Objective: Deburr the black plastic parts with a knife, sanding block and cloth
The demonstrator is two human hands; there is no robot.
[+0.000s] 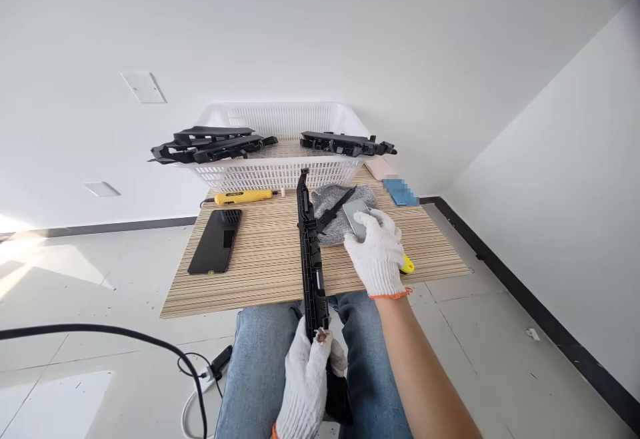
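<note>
My left hand (307, 366), in a white knit glove, is closed around the near end of a long black plastic part (309, 246) that reaches from my lap out over the small wooden table (260, 259). My right hand (377, 249), also gloved, grips a small grey flat block (356, 216) just right of the part, over a grey cloth (340, 216). A yellow object (407, 266) peeks out under the right hand.
A white plastic basket (280, 142) stands at the table's far edge with black plastic parts (210, 144) lying across its rim. A black phone (216, 240), a yellow tool (243, 196) and a blue pad (401, 192) lie on the table. A black cable (150, 346) runs over the floor at left.
</note>
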